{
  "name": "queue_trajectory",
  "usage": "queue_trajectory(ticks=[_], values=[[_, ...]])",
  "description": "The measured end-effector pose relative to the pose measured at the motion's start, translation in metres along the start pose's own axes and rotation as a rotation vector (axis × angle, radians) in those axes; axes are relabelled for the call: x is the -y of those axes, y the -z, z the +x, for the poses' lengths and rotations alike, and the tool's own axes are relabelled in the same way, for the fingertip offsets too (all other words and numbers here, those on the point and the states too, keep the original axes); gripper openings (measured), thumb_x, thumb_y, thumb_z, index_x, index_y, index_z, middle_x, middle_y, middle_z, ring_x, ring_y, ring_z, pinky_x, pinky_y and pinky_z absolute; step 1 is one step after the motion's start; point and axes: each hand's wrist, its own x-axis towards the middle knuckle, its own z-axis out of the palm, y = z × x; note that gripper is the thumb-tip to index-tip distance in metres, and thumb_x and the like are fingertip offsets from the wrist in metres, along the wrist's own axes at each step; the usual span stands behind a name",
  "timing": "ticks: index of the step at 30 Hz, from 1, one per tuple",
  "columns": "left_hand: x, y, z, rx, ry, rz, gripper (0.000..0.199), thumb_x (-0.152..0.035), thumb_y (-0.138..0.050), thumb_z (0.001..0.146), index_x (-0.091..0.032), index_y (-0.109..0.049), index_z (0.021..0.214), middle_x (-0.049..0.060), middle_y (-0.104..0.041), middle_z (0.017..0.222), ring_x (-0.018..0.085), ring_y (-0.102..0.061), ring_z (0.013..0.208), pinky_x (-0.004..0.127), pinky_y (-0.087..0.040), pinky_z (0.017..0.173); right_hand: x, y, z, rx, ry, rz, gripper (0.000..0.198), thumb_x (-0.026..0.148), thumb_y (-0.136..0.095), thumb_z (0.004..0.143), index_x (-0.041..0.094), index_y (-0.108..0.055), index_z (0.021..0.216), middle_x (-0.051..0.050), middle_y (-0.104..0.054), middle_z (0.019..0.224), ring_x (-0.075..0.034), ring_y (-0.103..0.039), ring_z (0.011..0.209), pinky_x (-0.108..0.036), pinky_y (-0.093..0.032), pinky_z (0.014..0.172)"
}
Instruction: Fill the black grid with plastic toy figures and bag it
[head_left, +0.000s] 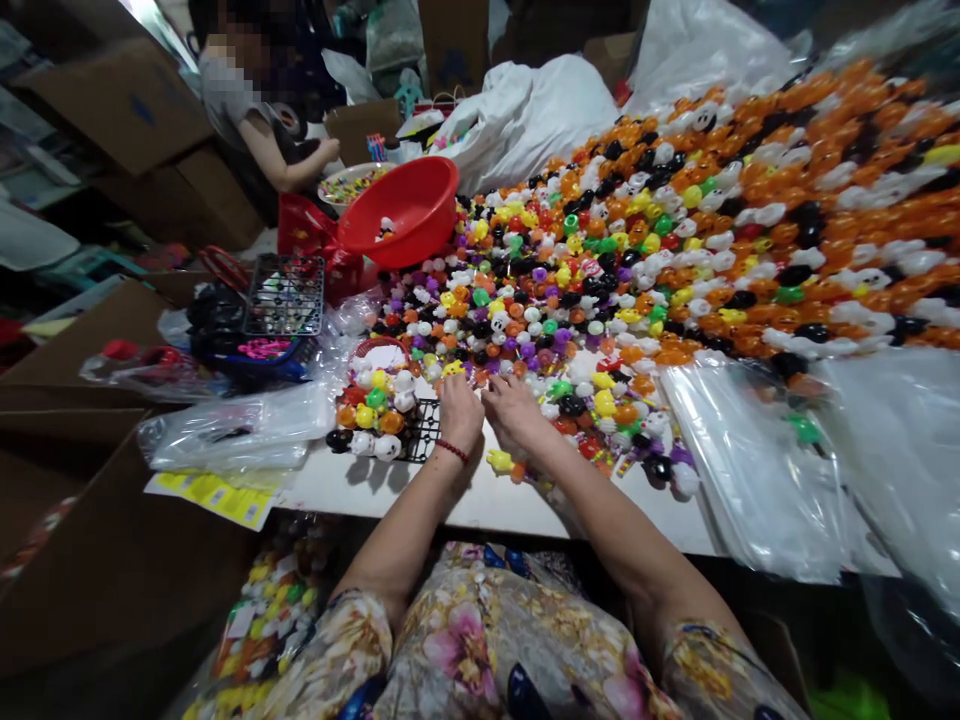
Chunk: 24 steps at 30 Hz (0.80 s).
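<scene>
My left hand (pixel 460 412), with a dark red bead bracelet at its wrist, is at the near edge of the toy pile. Its fingers are bent together, and what they hold is hidden; a small yellow toy figure (pixel 452 369) shows at their tips. Close on its right is my right hand (pixel 516 410), its fingers curled down among small orange and white pieces, their grip too small to make out. Left of my left hand lies a black plastic grid (pixel 424 432). Several rounded toy figures (pixel 376 397), white, yellow, orange, green and black, stand in rows at its left side.
A large heap of colourful toys (pixel 540 300) covers the table's back and right. A red basin (pixel 409 215) tilts behind it. Clear plastic bags (pixel 739 460) lie at right, more bags (pixel 240 425) at left. Cardboard boxes (pixel 97 480) flank the table. Another person (pixel 262 140) works at back left.
</scene>
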Motion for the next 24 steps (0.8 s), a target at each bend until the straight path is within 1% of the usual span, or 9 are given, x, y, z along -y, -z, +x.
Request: queue_trajectory(ticks=[2,4,9,11,13,15,18,20,24], values=[[-0.002,0.004,0.016,-0.042,0.05,0.112,0.033,-0.005,-0.045,0.083,-0.011,-0.058,0.113,0.019,-0.059,0.117,0.031,-0.052,0.118,0.044,-0.04,0.102,-0.003,-0.004,0.01,0.032,-0.001,0.03,0.03,0.013,-0.048,0.09,0.015,-0.069,0.111,-0.018,-0.063,0.125,-0.032,-0.051,0.118,-0.045,-0.045,0.095],[-0.003,0.005,0.031,-0.01,0.094,0.185,0.033,-0.007,-0.047,0.083,-0.011,-0.058,0.115,0.021,-0.058,0.119,0.034,-0.049,0.122,0.046,-0.039,0.102,-0.008,-0.007,0.012,0.002,0.0,0.11,0.03,0.013,-0.049,0.089,0.015,-0.068,0.112,-0.018,-0.064,0.125,-0.032,-0.052,0.119,-0.047,-0.043,0.101],[0.0,0.006,0.046,0.021,0.153,0.116,0.015,-0.013,-0.057,0.081,-0.013,-0.063,0.095,0.02,-0.059,0.111,0.036,-0.051,0.119,0.046,-0.04,0.101,-0.018,-0.002,-0.013,-0.256,-0.054,0.451,0.037,0.02,-0.049,0.09,0.015,-0.06,0.125,-0.015,-0.064,0.128,-0.026,-0.057,0.12,-0.045,-0.044,0.105],[0.001,0.007,0.042,-0.018,0.171,-0.046,0.009,-0.017,-0.063,0.078,-0.015,-0.062,0.087,0.015,-0.059,0.105,0.031,-0.054,0.113,0.042,-0.042,0.1,-0.016,0.006,-0.032,-0.387,-0.131,0.551,0.038,0.029,-0.047,0.094,0.017,-0.058,0.129,-0.014,-0.065,0.127,-0.025,-0.06,0.116,-0.043,-0.047,0.102],[-0.002,0.008,0.032,-0.025,0.211,-0.335,0.012,-0.024,-0.068,0.077,-0.017,-0.059,0.082,0.007,-0.059,0.093,0.023,-0.059,0.098,0.036,-0.047,0.091,-0.01,0.015,-0.052,-0.457,-0.194,0.609,0.04,0.035,-0.045,0.097,0.02,-0.057,0.132,-0.013,-0.066,0.127,-0.025,-0.061,0.115,-0.042,-0.049,0.101],[-0.007,0.01,0.017,0.078,0.277,-0.717,0.022,-0.035,-0.07,0.078,-0.018,-0.055,0.078,0.001,-0.057,0.079,0.015,-0.058,0.077,0.029,-0.049,0.074,-0.003,0.021,-0.068,-0.461,-0.213,0.635,0.042,0.037,-0.044,0.097,0.021,-0.056,0.133,-0.013,-0.065,0.127,-0.025,-0.061,0.118,-0.042,-0.049,0.101],[-0.019,0.013,-0.007,0.34,0.39,-1.182,0.038,-0.049,-0.074,0.074,-0.018,-0.053,0.075,-0.003,-0.055,0.069,0.009,-0.051,0.058,0.021,-0.041,0.053,0.006,0.025,-0.085,-0.435,-0.234,0.657,0.043,0.038,-0.047,0.096,0.019,-0.055,0.134,-0.014,-0.067,0.123,-0.026,-0.064,0.112,-0.042,-0.052,0.096],[-0.026,0.016,-0.02,0.444,0.43,-1.316,0.043,-0.05,-0.079,0.068,-0.017,-0.053,0.075,-0.003,-0.055,0.067,0.007,-0.049,0.055,0.018,-0.037,0.048,0.009,0.026,-0.093,-0.431,-0.27,0.665,0.04,0.038,-0.048,0.095,0.019,-0.057,0.13,-0.013,-0.07,0.113,-0.025,-0.068,0.1,-0.04,-0.056,0.087],[-0.037,0.02,-0.036,0.512,0.408,-1.359,0.04,-0.047,-0.08,0.066,-0.017,-0.054,0.075,-0.004,-0.054,0.066,0.005,-0.048,0.055,0.016,-0.036,0.047,0.011,0.028,-0.104,-0.44,-0.271,0.598,0.028,0.036,-0.046,0.097,0.021,-0.062,0.114,-0.011,-0.071,0.104,-0.023,-0.068,0.093,-0.036,-0.056,0.083]])
